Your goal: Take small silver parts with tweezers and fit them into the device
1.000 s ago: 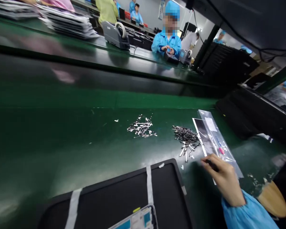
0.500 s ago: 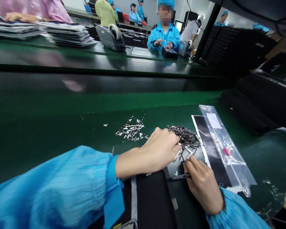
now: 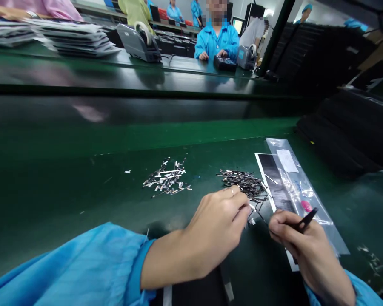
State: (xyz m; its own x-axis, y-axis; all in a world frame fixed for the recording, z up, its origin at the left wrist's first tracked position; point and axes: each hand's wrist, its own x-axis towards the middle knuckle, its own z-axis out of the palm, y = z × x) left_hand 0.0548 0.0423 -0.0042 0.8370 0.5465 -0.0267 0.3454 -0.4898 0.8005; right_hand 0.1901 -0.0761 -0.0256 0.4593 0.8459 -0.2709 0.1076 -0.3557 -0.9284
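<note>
The green table (image 3: pixel 67 191) fills the middle of the frame, with a co-worker (image 3: pixel 217 36) at the top. I see my left hand (image 3: pixel 218 225) in the lower centre, fingers pinched together at the near edge of the dark pile of small metal parts (image 3: pixel 242 183), probably to pick one. My right hand (image 3: pixel 301 242), lower right, is closed on black tweezers (image 3: pixel 307 219), tip lifted over the clear bag (image 3: pixel 293 178). A second pile (image 3: pixel 166 179) lies to the left, apart; beyond it the table gives open room.
</note>
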